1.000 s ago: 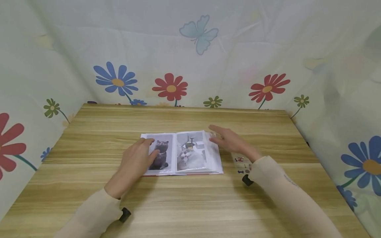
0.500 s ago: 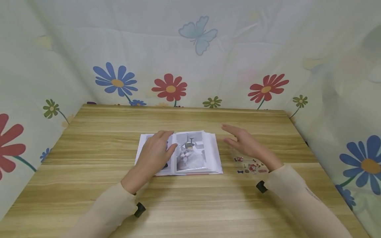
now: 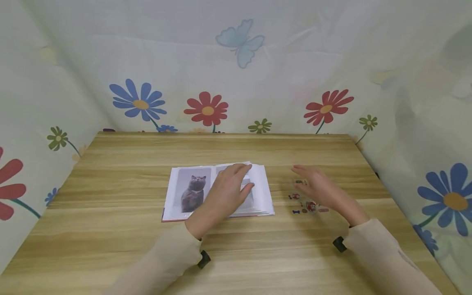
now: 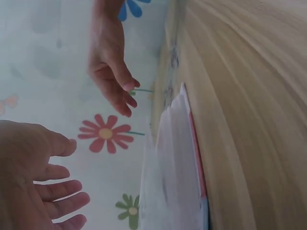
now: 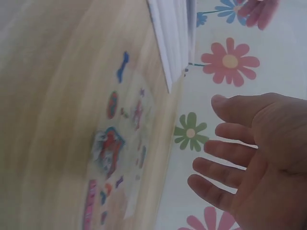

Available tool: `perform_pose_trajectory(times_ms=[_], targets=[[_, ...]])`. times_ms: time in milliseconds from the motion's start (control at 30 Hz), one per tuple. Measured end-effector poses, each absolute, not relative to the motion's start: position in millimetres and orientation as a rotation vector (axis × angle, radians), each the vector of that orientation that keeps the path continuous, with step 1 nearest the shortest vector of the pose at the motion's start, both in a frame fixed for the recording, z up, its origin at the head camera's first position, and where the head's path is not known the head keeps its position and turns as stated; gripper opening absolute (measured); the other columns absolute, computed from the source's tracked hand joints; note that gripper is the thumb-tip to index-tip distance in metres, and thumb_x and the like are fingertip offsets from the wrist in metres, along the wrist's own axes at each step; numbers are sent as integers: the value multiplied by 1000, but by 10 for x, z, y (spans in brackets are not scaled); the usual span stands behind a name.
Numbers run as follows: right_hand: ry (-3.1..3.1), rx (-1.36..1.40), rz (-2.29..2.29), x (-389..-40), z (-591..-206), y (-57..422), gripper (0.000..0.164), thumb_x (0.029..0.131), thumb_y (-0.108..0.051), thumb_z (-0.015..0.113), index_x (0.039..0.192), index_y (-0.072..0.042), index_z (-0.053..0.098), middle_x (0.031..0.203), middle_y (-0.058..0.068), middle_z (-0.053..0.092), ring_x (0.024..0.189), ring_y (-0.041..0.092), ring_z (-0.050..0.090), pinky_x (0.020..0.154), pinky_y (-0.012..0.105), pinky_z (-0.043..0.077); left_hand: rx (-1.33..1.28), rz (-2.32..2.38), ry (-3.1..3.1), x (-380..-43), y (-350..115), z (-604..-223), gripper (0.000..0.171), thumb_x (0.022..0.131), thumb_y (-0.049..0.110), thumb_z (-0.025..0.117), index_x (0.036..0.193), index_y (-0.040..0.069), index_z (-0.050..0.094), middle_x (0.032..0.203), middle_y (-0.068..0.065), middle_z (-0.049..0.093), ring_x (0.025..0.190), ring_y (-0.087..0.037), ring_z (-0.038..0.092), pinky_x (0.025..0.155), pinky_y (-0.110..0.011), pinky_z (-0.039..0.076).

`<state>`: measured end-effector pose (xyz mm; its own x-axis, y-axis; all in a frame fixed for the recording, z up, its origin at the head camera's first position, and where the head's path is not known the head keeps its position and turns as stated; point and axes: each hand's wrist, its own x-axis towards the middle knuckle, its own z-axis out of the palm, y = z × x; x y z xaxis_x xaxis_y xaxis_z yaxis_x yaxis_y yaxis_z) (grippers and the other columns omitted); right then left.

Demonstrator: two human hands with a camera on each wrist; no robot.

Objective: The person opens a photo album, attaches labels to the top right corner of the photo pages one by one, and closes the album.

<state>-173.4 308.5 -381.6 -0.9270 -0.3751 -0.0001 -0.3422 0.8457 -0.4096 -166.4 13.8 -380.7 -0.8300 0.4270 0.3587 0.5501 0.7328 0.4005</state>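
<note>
An open photo album [image 3: 168, 205] lies on the table, with a grey cat photo [image 3: 193, 190] on its left page. My left hand [image 3: 228, 190] is over the right page and covers much of the picture there; in the left wrist view its fingers are loosely extended and hold nothing. To the right of the album lies a clear sticker sheet [image 3: 311, 206] with small red and blue designs. Above that sheet hovers my right hand [image 3: 324, 190], fingers relaxed and apart, nothing in them. The right wrist view shows the sticker sheet [image 5: 108, 151] below the palm.
The wood-grain table [image 3: 121, 180] is bounded by a white cloth backdrop [image 3: 166, 53] printed with flowers and a butterfly. A dark strap piece [image 3: 203, 259] sits at the left cuff, another dark piece [image 3: 339, 244] at the right one.
My left hand has moved rightward from the album's left page to over its right page, uncovering the grey cat photo. The right hand has left the album's right edge and moved right over the stickers.
</note>
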Motion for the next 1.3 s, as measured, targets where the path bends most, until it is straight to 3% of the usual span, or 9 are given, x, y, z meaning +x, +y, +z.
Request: perform_pose_trajectory(times_ms=[300, 467, 600, 767, 1000, 1167, 1300], targets=[[3013, -477, -491, -1613, -3989, 3189, 50, 98, -17, 68, 142, 4, 56, 143, 29, 57, 133, 49, 54, 106, 62, 49, -939, -641, -2698, -1713, 521, -3937, 52, 97, 25, 70, 141, 2, 58, 147, -17, 60, 136, -32, 58, 111, -49, 51], [3056, -542, -419, -1621, -4100, 3192, 44, 95, -14, 71, 133, 6, 63, 128, 26, 67, 119, 44, 64, 99, 58, 55, -1014, -535, -2662, -1750, 718, -4052, 40, 94, 23, 72, 125, 1, 63, 134, -14, 67, 124, -28, 65, 102, -43, 56], [3086, -610, -386, -1637, -4134, 3167, 38, 93, -11, 71, 126, 8, 67, 114, 23, 72, 106, 39, 69, 92, 54, 58, -1049, -478, -2648, -1752, 871, -4109, 26, 92, 26, 73, 106, 6, 63, 112, -6, 68, 104, -23, 68, 88, -39, 59], [3104, -604, -373, -1660, -4165, 3125, 31, 92, -10, 72, 119, 6, 72, 99, 15, 72, 92, 29, 70, 83, 49, 59, -1036, -402, -2748, -1748, 1054, -4153, 25, 93, 29, 73, 106, 8, 67, 104, -5, 67, 92, -22, 69, 79, -35, 59], [3111, -625, -433, -1669, -4220, 3100, 18, 90, -10, 75, 104, 0, 77, 87, 8, 70, 77, 16, 61, 71, 38, 56, -1009, -449, -2979, -1808, 1240, -4253, 28, 95, 28, 71, 111, 6, 70, 122, -12, 69, 111, -24, 67, 91, -36, 60], [3133, -687, -442, -1668, -4252, 3099, 10, 88, -9, 77, 95, -3, 78, 84, 7, 71, 77, 18, 62, 70, 38, 55, -985, -511, -3031, -1822, 1342, -4271, 25, 95, 22, 70, 112, 4, 72, 122, -11, 69, 111, -25, 66, 94, -35, 59], [3146, -688, -444, -1651, -4270, 3102, 9, 88, -8, 78, 95, -3, 78, 86, 8, 73, 81, 21, 66, 73, 40, 57, -993, -459, -3044, -1808, 1406, -4273, 29, 96, 27, 69, 114, 6, 73, 120, -10, 67, 111, -25, 62, 96, -35, 57]])
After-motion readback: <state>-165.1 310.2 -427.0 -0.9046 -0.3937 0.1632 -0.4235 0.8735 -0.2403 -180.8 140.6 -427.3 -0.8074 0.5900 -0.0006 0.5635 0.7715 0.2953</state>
